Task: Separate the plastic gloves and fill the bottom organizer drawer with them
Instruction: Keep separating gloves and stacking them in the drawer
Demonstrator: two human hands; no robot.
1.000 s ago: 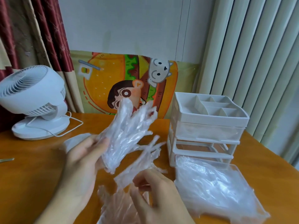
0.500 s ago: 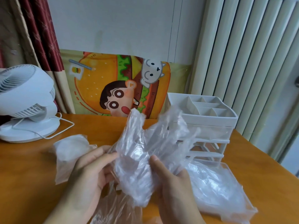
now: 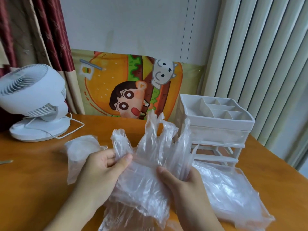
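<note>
Head view gives us no legible brand or writing; only cartoon figures show on the poster [image 3: 133, 87]. We see the left hand [image 3: 101, 170] and right hand [image 3: 181, 185] both pinching a clump of plastic gloves [image 3: 150, 157] above the table [image 3: 33, 189]. The pulled-out drawer [image 3: 233, 189], gloves already in it, lies before the organizer [image 3: 215, 124]. How many gloves are held, we cannot tell.
</note>
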